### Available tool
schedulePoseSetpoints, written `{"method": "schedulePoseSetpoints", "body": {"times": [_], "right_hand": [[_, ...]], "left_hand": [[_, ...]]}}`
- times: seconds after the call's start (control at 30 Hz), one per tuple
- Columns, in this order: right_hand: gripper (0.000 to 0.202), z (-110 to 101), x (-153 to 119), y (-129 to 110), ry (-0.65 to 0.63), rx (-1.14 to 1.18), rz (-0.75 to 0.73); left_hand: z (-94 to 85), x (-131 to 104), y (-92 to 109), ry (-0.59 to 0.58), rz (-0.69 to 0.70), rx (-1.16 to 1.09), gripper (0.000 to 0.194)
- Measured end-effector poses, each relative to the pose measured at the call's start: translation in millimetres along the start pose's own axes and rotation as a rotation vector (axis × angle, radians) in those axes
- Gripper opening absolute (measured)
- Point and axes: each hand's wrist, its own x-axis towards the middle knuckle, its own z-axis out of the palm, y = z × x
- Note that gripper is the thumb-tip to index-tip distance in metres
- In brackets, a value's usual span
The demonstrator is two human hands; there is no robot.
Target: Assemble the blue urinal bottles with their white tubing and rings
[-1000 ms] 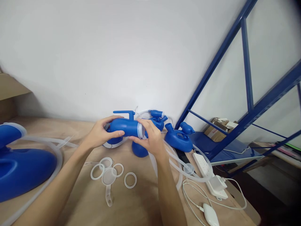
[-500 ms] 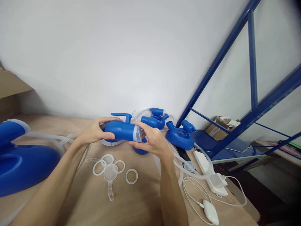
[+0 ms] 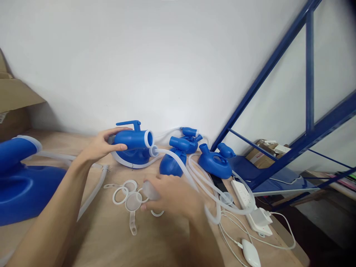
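Note:
My left hand [image 3: 104, 146] is closed around the rear of a blue urinal funnel [image 3: 132, 139], a short cylinder with a hook-like handle on top. Its open mouth, rimmed by a white ring [image 3: 146, 139], faces right. My right hand [image 3: 175, 194], blurred, pinches a translucent cap [image 3: 150, 190] above the table. Just left of that hand lie translucent lids with straps, one lid [image 3: 133, 202] overlapping white sealing rings [image 3: 115, 198]. Another ring [image 3: 157, 214] is partly hidden beneath the right hand. Behind the funnel stands a blue bottle [image 3: 133, 157] with a clear hose.
Several blue urinal bottles [image 3: 215, 165] with clear hoses [image 3: 194, 170] stand toward the wall. A large blue bottle [image 3: 30, 189] occupies the left side. At right are a power strip [image 3: 241, 194], a white charger puck [image 3: 250, 252] with cable, and a blue metal rack [image 3: 310, 74].
The translucent cap has come off the funnel's mouth, baring the white ring. My right hand has carried it down and toward me, while my left hand has shifted left with the funnel.

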Motion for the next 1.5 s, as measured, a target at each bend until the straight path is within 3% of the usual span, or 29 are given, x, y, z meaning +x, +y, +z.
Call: {"method": "schedulePoseSetpoints", "body": {"times": [0.13, 0.23, 0.33, 0.5, 0.57, 0.67, 0.77, 0.87, 1.1, 1.3, 1.37, 1.5], "right_hand": [[0.067, 29.7, 29.8, 7.0, -0.200, -0.047, -0.016], [0.065, 25.2, 32.6, 15.4, -0.212, 0.005, -0.049], [0.042, 6.8, 23.7, 18.6, 0.002, 0.098, -0.036], [0.028, -6.3, 26.9, 29.6, 0.729, 0.402, 0.169], [0.020, -3.7, 33.9, 37.0, 0.808, 0.453, 0.081], [0.012, -0.3, 40.9, 44.0, 0.766, 0.435, -0.124], [0.016, -1.1, 40.6, 42.6, 0.713, 0.482, -0.221], [0.019, -3.3, 37.7, 36.2, 0.622, 0.534, -0.208], [0.027, -3.7, 37.1, 28.2, 0.619, 0.457, -0.248], [0.041, -16.1, 9.2, 28.6, 0.651, 0.643, -0.242], [0.042, -21.6, 1.3, 25.4, 0.571, 0.541, -0.239], [0.031, -11.4, 17.3, 24.5, 0.237, 0.188, -0.184]], "left_hand": [[3.7, 2.5, -5.6, 0.000, -0.023, 0.009, 0.086], [7.4, 4.5, -4.7, -0.019, -0.026, 0.022, 0.083], [9.8, 5.9, -2.6, -0.041, -0.007, 0.036, 0.080], [13.5, 6.3, 0.6, -0.102, 0.029, 0.062, 0.079], [16.3, 5.9, 2.2, -0.127, 0.029, 0.058, 0.082], [20.8, 5.2, 4.8, -0.165, 0.016, 0.037, 0.085], [22.8, 4.3, 6.8, -0.171, 0.018, 0.025, 0.086], [22.5, 3.1, 8.1, -0.191, 0.022, 0.035, 0.086], [21.7, 0.8, 7.9, -0.182, 0.009, -0.033, 0.081], [1.8, 2.0, -17.7, 0.001, -0.067, -0.202, 0.080], [-3.0, 2.9, -27.4, 0.043, -0.085, -0.228, 0.089], [-2.3, 5.7, -39.2, 0.108, -0.122, -0.297, 0.099]]}}
